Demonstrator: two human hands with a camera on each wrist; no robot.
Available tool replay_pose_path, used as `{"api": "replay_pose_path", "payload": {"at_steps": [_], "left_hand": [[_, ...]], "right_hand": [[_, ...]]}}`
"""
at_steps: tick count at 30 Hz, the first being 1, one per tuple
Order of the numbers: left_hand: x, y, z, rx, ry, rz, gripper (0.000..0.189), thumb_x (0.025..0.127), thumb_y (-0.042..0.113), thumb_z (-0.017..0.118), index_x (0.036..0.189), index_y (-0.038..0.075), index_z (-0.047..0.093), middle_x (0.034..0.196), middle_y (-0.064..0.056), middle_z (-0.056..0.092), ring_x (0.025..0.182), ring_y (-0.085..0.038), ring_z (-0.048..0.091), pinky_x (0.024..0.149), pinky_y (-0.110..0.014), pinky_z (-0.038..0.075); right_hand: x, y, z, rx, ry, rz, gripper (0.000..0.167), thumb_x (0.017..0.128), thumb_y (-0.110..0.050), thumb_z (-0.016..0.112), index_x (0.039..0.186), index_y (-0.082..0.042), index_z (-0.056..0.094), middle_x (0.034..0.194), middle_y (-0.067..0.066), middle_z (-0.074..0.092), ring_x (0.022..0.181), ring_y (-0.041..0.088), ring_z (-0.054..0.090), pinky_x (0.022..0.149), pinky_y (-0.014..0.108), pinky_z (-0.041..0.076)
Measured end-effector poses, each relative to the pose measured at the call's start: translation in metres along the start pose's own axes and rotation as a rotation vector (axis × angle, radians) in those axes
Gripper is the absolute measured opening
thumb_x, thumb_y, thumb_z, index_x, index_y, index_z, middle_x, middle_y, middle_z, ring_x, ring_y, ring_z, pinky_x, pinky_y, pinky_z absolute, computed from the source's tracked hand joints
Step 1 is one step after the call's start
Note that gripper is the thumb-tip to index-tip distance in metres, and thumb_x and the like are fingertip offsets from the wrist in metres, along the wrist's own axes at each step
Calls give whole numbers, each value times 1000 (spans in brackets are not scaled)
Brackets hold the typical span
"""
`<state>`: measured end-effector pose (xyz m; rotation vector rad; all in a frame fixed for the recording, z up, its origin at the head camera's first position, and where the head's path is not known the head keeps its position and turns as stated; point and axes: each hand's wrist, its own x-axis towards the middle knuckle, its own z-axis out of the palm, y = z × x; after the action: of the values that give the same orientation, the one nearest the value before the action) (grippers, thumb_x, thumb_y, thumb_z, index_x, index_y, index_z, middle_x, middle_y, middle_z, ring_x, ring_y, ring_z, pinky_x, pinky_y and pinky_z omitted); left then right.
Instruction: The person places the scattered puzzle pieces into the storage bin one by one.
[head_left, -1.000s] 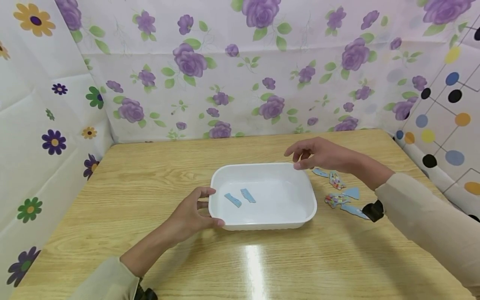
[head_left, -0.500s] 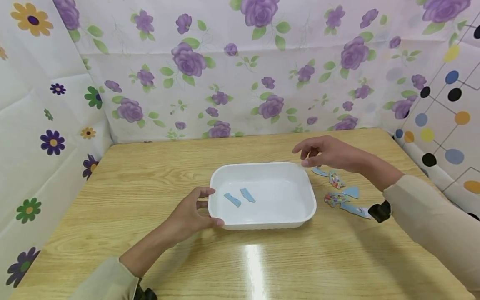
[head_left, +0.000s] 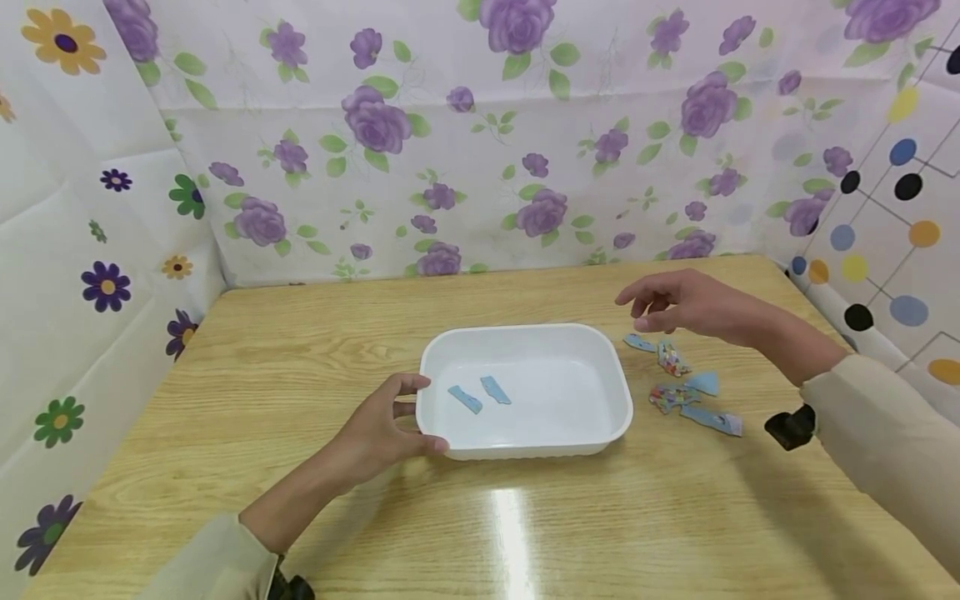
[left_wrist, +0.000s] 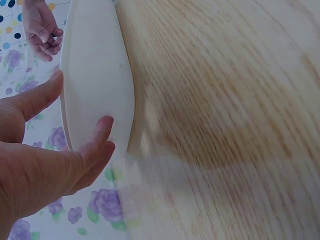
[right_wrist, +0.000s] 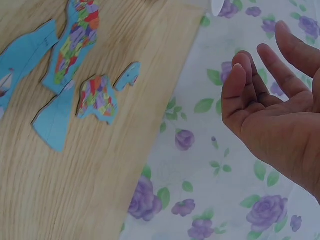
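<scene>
A white rectangular tray [head_left: 525, 327] stands on the wooden table. My left hand [head_left: 390, 425] holds its left end, thumb at the near corner and fingers against the outer wall; in the left wrist view the tray wall [left_wrist: 97, 65] lies against the fingertips. Inside it lie two narrow light-blue puzzle pieces [head_left: 467, 399]. My right hand [head_left: 697, 307] hovers right of the tray's far corner, fingers loosely curled and holding nothing. Below it on the table lie several flat puzzle pieces, among them a multicoloured one [right_wrist: 77, 42] and a blue triangular one [right_wrist: 54, 122].
Around the table [head_left: 315, 342] hang a purple-flowered sheet [head_left: 480, 150] at the back, a flower-print sheet at the left and a dotted sheet [head_left: 907, 275] at the right. A dark wrist device [head_left: 791, 427] sits at the right cuff.
My right hand has moved rightward, away from the tray's far right corner, uncovering more of the loose pieces. My left hand, the tray and the two pieces in it stay put.
</scene>
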<state>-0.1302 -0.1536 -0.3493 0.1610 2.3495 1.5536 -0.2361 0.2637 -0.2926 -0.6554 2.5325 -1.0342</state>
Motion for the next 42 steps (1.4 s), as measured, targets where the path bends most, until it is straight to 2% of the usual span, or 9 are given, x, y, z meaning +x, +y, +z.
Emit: {"api": "replay_pose_path", "payload": {"at_steps": [8, 14, 19, 28, 36, 42], "left_hand": [[1, -1, 0, -1, -2, 4, 87, 68, 18, 88, 138, 5, 38, 140, -15, 39, 123, -36, 51, 87, -37, 54], [1, 0, 0, 8, -3, 7, 87, 69, 18, 88, 138, 4, 38, 139, -15, 39, 124, -36, 50, 87, -37, 54], [0, 0, 0, 16, 1, 2, 87, 69, 18, 88, 139, 5, 38, 141, -16, 38, 124, -37, 49, 87, -37, 54], [0, -1, 0, 12, 2, -3, 87, 69, 18, 88, 139, 5, 38, 140, -15, 39, 125, -37, 49, 88, -38, 53], [1, -1, 1, 0, 1, 4, 86, 69, 16, 88, 138, 5, 38, 140, -16, 39, 122, -36, 51, 86, -37, 54], [1, 0, 1, 3, 2, 9, 86, 69, 16, 88, 138, 5, 38, 140, -17, 39, 123, -37, 50, 86, -36, 54]], "right_hand": [[-13, 12, -8, -15, 13, 15, 40, 93, -30, 65, 130, -16, 56, 113, 10, 58, 94, 26, 57, 75, 36, 52], [-26, 22, -11, -71, 44, 41, 37, 93, -29, 66, 127, -16, 60, 114, 9, 58, 95, 22, 57, 73, 34, 52], [-35, 31, -9, -84, 86, 54, 37, 92, -27, 67, 125, -12, 61, 112, 11, 59, 92, 19, 58, 71, 31, 52], [-45, 44, -4, -54, 89, 68, 38, 91, -23, 69, 126, -12, 60, 111, 11, 59, 90, 19, 58, 70, 32, 52], [-56, 52, -3, -85, 103, 107, 39, 89, -19, 71, 125, -10, 61, 111, 14, 59, 89, 18, 58, 69, 32, 51], [-67, 62, 1, -153, 115, 104, 40, 88, -15, 71, 126, -8, 61, 108, 10, 60, 87, 13, 57, 66, 28, 50]]}}
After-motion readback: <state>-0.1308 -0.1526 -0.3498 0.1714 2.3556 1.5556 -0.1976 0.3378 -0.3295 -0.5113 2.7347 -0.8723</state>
